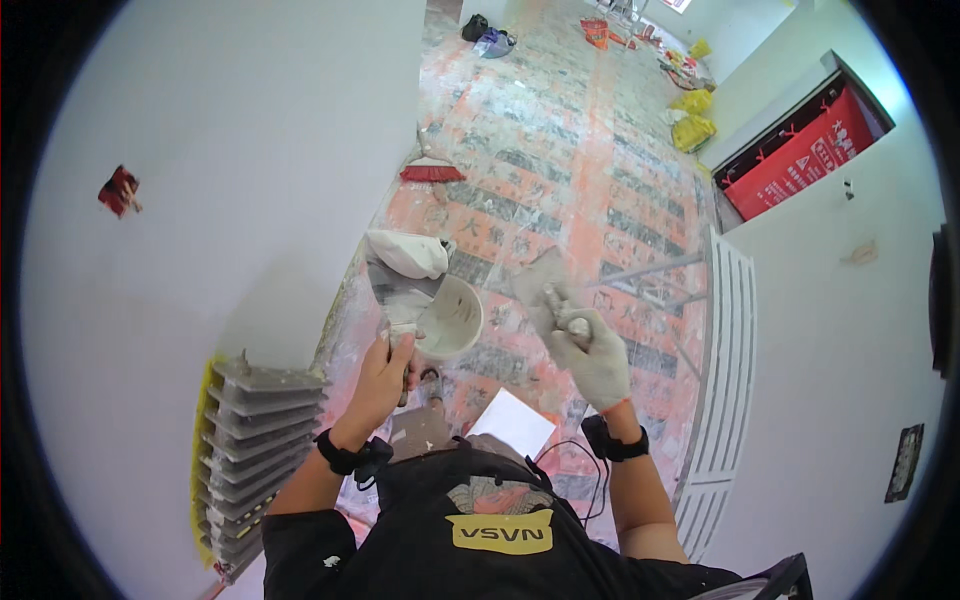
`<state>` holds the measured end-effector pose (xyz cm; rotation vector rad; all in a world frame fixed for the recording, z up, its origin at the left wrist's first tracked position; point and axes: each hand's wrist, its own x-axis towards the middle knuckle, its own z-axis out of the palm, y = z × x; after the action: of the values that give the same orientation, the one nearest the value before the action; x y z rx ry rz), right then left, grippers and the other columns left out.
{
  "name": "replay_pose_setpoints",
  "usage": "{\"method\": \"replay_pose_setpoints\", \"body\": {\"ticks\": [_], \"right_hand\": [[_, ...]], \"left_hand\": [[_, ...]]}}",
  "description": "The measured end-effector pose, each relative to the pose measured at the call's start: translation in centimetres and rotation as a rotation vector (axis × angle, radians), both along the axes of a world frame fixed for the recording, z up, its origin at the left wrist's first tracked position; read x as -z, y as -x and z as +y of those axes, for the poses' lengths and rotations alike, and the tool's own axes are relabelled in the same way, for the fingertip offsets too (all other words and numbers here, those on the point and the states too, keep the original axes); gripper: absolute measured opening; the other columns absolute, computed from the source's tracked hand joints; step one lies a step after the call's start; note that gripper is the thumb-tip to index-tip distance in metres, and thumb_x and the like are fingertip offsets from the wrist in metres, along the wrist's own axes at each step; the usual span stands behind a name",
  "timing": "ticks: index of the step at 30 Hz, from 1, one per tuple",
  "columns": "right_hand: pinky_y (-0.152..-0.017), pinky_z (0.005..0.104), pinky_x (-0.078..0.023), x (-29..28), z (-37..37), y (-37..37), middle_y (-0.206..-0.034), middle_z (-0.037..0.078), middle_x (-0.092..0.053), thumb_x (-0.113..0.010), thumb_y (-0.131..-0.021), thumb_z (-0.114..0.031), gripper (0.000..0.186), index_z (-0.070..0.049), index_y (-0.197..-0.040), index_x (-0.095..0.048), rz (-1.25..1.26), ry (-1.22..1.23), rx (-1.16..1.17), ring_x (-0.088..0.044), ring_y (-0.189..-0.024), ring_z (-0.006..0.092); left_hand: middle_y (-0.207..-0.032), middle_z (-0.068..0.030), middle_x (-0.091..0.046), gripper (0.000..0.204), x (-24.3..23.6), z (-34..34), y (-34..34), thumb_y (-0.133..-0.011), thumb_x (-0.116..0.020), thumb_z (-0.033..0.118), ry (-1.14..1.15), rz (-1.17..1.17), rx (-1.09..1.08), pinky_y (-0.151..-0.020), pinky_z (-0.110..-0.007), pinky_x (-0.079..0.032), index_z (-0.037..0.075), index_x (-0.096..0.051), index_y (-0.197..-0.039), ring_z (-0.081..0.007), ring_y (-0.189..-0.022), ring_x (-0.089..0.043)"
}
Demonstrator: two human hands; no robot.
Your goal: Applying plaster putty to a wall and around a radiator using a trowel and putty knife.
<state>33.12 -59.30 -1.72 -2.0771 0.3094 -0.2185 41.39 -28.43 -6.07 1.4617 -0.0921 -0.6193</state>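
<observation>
My bare left hand (385,375) is closed around the handle of a wide putty knife (392,287). Its grey blade points away from me, overlapping the left side of a white bucket (467,318) on the floor. On my right hand (596,358) is a pale work glove, and its fingers wrap the handle of a plastering trowel (538,283). That trowel is somewhat smeared by motion and hangs above the floor, to the right of the bucket and apart from it. Just beyond the putty knife lies a white bag (412,254).
A finned grey radiator (262,420) stands by the left wall. A white slatted frame (730,340) leans along the right wall, with metal legs (655,270) jutting leftward. A red broom head (433,173) rests near the wall corner. Yellow bags (692,130) lie farther off.
</observation>
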Motion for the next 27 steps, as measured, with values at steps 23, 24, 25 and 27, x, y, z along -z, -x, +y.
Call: {"method": "replay_pose_setpoints", "body": {"ticks": [23,24,25,27], "right_hand": [[-0.089,0.0387,-0.061,7.3,-0.3,-36.3,-0.114,0.008,-0.071,-0.056,-0.105,-0.036,0.038,-0.008,-0.130,-0.060,0.711,-1.788,-0.474,-0.072,-0.097,0.0220],[-0.089,0.0388,-0.061,7.4,-0.9,-38.3,-0.115,0.008,-0.071,-0.055,-0.105,-0.037,0.038,-0.008,-0.130,-0.060,0.743,-1.773,-0.482,-0.072,-0.097,0.0220],[-0.090,0.0388,-0.061,7.3,-2.5,-40.7,-0.115,0.008,-0.071,-0.055,-0.105,-0.037,0.038,-0.008,-0.131,-0.060,0.774,-1.756,-0.498,-0.072,-0.098,0.0220],[-0.091,0.0390,-0.060,7.0,-3.8,-45.1,-0.116,0.008,-0.071,-0.054,-0.106,-0.037,0.039,-0.008,-0.131,-0.059,0.819,-1.724,-0.511,-0.072,-0.099,0.0221]], "left_hand": [[-0.098,-0.0144,-0.052,0.052,-1.6,-1.9,-21.7,-0.075,-0.058,-0.010,-1.242,-0.888,-0.359,-0.080,-0.045,-0.049,0.008,-0.063,-0.124,-0.0356,-0.093,-0.056],[-0.097,-0.0147,-0.054,0.045,-1.4,-2.5,-21.6,-0.078,-0.060,-0.007,-1.297,-0.769,-0.363,-0.078,-0.044,-0.049,0.006,-0.064,-0.121,-0.0344,-0.090,-0.058],[-0.095,-0.0150,-0.057,0.037,-1.3,-3.4,-21.6,-0.082,-0.062,-0.005,-1.348,-0.650,-0.373,-0.076,-0.043,-0.050,0.005,-0.065,-0.118,-0.0333,-0.086,-0.060],[-0.093,-0.0132,-0.062,0.032,-0.9,-5.8,-20.2,-0.086,-0.067,0.003,-1.172,-0.440,-0.578,-0.076,-0.041,-0.050,0.003,-0.066,-0.117,-0.0306,-0.084,-0.062]]}}
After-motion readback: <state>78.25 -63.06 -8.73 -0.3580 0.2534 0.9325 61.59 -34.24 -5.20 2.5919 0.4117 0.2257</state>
